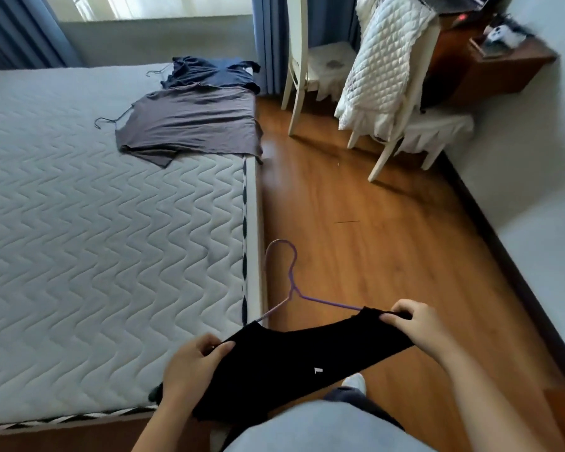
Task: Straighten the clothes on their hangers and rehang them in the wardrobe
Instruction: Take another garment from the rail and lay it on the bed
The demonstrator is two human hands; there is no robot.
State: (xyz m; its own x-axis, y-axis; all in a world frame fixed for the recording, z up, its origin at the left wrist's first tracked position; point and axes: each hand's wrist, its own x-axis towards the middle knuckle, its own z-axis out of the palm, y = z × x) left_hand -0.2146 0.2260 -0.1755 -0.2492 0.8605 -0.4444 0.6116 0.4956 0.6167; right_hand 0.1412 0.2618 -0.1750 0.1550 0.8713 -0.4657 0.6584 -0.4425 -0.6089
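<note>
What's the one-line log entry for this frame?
left hand, right hand: grip black fabric garment | purple wire hanger: in garment | grey top, dark blue top: on quilted white mattress

Matt black cloth top (294,360); thin purple coated hanger (291,282); quilted mattress (95,239); glossy wood floor (372,239)

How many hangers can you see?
3. A purple hanger in the black top that the left hand and right hand hold; one hanger hook pokes from the grey top on the mattress; a second hook from the blue top behind it. More may be hidden.
</note>
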